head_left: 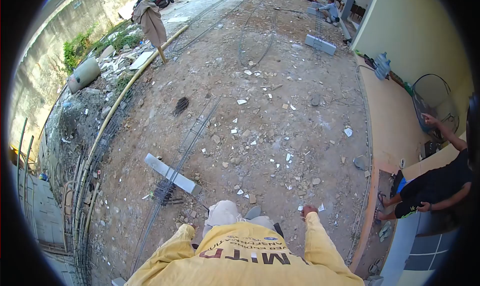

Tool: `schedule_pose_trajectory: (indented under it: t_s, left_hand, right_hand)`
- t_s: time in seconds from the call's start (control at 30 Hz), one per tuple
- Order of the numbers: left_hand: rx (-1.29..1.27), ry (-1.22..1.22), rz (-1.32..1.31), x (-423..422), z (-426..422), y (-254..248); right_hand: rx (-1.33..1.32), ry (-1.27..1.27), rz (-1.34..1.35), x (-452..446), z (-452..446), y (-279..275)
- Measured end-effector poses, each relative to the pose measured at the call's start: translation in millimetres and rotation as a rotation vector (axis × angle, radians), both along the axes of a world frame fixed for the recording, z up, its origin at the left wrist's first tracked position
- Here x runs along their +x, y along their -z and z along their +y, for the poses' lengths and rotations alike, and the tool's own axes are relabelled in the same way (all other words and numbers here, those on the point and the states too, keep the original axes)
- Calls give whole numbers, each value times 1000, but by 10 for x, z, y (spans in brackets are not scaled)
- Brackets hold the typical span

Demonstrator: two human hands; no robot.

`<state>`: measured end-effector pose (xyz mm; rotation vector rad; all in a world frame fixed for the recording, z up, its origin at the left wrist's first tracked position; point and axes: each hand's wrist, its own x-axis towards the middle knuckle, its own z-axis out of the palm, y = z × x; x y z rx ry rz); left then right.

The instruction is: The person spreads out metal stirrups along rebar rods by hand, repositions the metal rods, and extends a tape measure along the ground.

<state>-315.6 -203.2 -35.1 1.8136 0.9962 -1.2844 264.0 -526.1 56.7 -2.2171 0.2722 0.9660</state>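
Note:
My right hand (309,211) hangs low beside my body, over the rubble-strewn ground. Its fingers look curled in, and no object shows in it. White tile scraps (321,206) lie on the ground near it. On the left, my yellow sleeve (175,236) ends by my thigh, and the hand beyond the cuff is hidden. Ahead to the left, a bundle of long steel bars (192,141) rests across a pale concrete block (173,174). A dark cluster of wire stirrups (163,192) surrounds the bars beside the block.
Bamboo poles (107,118) run along the left. A cloth (151,23) hangs on a post. Another block (320,44) stands farther ahead, near a crouching worker (330,10). At right, a person in dark clothes (440,176) points beside a raised ledge (390,116).

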Motion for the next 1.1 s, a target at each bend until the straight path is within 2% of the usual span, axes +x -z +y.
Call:
schedule_pose_trajectory:
  t_s: [0.07,0.17,0.23,0.3,0.33,0.4,0.43,0.47,0.5,0.53,0.57,0.6,0.63,0.67,0.77,0.8,0.83,0.87,0.9,0.93,1.0,1.03,1.1]
  left_hand:
    - [-34,130,1,220,116,-11]
    - [-49,348,-77,833,399,57]
    - [-17,539,-215,1291,670,100]
    - [-132,384,-57,1978,976,304]
    - [-100,407,-89,2227,1180,345]
    - [-34,449,-163,2829,1577,448]
    - [3,470,-201,3168,1832,462]
    - [56,490,-241,3560,2224,463]
    - [77,358,-233,3751,2496,611]
    - [121,91,-236,3999,2749,614]
    - [177,-212,-285,4260,2973,427]
    - [224,-419,-361,4577,3211,204]
    - [287,-507,-454,4877,3439,11]
    - [210,-700,-440,5266,3685,-389]
    - [139,-776,-546,6280,4394,-1005]
    - [110,-791,-581,6523,4614,-867]
    - [229,-682,-645,6729,4752,-903]
    - [250,-687,-700,6875,4884,-686]
    - [273,-692,-758,7040,5031,-451]
    - [244,-712,-720,7195,5115,-500]
    - [192,-757,-649,7513,5239,-702]
    - [174,-800,-645,7617,5268,-687]
    - [290,-799,-674,7673,5212,-492]
  right_hand:
    - [268,141,-62,896,756,-607]
    - [356,-1,-170,1907,1606,-1066]
    - [398,-50,-206,2258,1998,-1119]
    - [413,-28,-183,2396,2400,-1180]
    - [402,20,-144,2339,2545,-1208]
    - [400,97,-9,2237,2633,-923]
    - [339,34,46,2200,2566,-643]
    - [225,73,70,2075,2482,-384]
    - [104,118,173,1917,2352,-261]
    - [-28,220,352,1764,2218,-167]
    - [-88,136,388,1693,2096,-131]
    - [-190,-204,345,1634,1986,-13]
    - [-300,-608,238,1598,1830,71]
    - [-373,-869,152,1596,1742,143]
    - [-481,-1177,45,1829,1692,355]
    - [-502,-1240,11,1978,1723,469]
    - [-509,-1270,-9,2139,1759,602]
    - [-448,-1267,-74,2325,1942,467]
    - [-428,-1116,6,2526,2166,410]
    - [-363,-810,139,2742,2445,299]
    - [-88,72,391,3236,3195,-186]
    - [-25,196,410,3495,3483,-299]
    - [7,224,392,4073,3881,-301]
